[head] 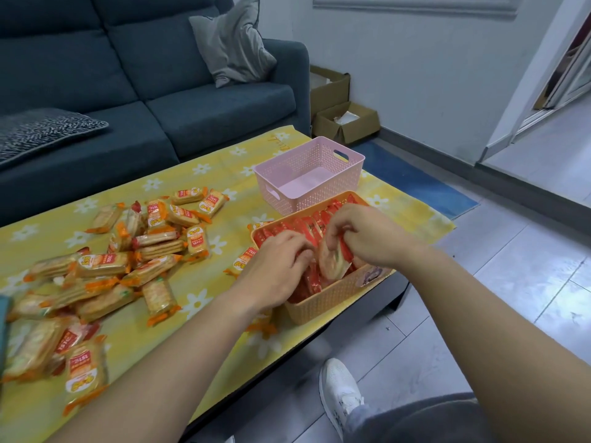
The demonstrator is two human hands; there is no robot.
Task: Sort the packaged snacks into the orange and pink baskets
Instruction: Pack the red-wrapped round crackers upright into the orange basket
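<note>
- Packet (331, 262) of crackers, the one I am sorting now, stands on its edge inside the orange basket (323, 303), toward the near side and directly under my two hands.
- My right hand (367, 235) comes from above and pinches the top of this packet, thumb and fingers curled around it.
- My left hand (275, 263) is just beside it on the left, with the fingers bent down among the red packets (307, 223). I cannot tell if it grips one or only pushes them back.
- The red packets stand on edge, face against face, and the row I can see runs along the far side of the basket.
- My packet is upright like its neighbours, so I judge it must go straight down into a gap, not sideways. The right hand carries it and the left one makes room.
- The pink basket (319, 193) stands just behind the orange one, and I see nothing inside it. I cannot tell if the two touch.
- Loose packets (128, 260) with orange ends lie in a heap on the flowered cloth (204, 279), well to the left and nearer to my left hand.
</note>
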